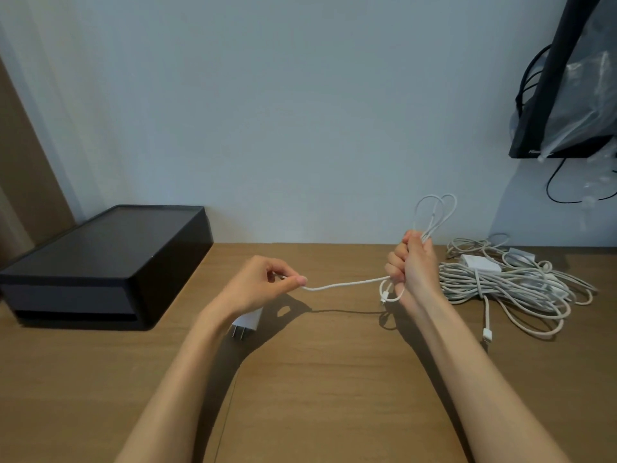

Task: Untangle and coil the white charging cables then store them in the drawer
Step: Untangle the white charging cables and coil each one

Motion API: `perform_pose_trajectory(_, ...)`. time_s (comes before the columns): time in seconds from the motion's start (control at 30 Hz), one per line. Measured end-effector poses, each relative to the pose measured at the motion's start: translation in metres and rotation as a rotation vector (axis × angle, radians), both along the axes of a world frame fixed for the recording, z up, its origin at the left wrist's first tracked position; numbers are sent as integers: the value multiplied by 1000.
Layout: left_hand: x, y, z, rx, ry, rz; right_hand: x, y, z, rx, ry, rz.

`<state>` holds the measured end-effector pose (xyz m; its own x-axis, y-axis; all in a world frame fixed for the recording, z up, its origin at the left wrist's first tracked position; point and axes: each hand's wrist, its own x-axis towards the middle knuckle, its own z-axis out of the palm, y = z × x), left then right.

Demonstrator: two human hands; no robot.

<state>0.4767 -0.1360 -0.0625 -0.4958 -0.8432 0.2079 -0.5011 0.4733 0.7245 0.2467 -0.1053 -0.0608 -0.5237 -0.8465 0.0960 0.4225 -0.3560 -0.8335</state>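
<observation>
At far left of frame, against the wall: black drawer box (110, 262) on the counter (317, 379); its front looks closed. Lower centre-left: white plug adapter (248, 324) lying on the counter, partly hidden beneath the left wrist.

Left grip (260, 284): thumb and forefinger pinch the free run of the white cable (344, 285); other fingers curled. The cable spans with a slight sag to the right grip (414, 265), centre-right, which is fisted round a bundle of turns. Loops (434, 212) stand above the fist; a small loop and a connector end hang below it.

Right of frame: tangled pile (510, 289) of white cables on the counter, a white block among them, untouched.

Judgement: cable is light, soft and limp, and holds no shape unaided; a smooth jacket may slip. Hold on the jacket near the coil, not at connectors; feed through a light pinch, avoiding sharp kinks.
</observation>
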Motion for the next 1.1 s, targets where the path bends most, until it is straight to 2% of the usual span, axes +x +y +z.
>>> perform_pose_trajectory(0.1,-5,3,-2,33,-134,-101,1,2,1,13,42,16)
perform_pose_trajectory(0.17,-5,2,-6,41,-175,-121,2,4,2,38,137,27)
perform_pose_trajectory(0.27,3,-4,-9,22,-154,-67,2,2,-4,102,511,7)
perform_pose_trajectory(0.37,12,-9,-11,-10,-112,16,1,3,-12,173,1064,-69)
perform_pose_trajectory(0.4,13,-10,-12,-17,-112,33,2,4,-14,193,1187,-76)
perform_pose_trajectory(0.47,12,-11,-11,-33,-123,62,5,9,-14,205,1289,-42)
perform_pose_trajectory(0.57,10,-10,-9,-64,-72,76,9,12,-10,211,1283,23)
perform_pose_trajectory(0.7,2,-5,-6,-106,-49,24,23,16,-1,145,1002,192)
perform_pose_trajectory(0.87,-15,-2,-10,-125,-33,-2,40,18,-5,267,901,416)
perform_pose_trajectory(0.97,-17,-1,-10,-62,99,21,44,21,-5,353,868,564)
perform_pose_trajectory(1.1,-20,4,-8,16,183,10,47,24,-3,307,817,706)
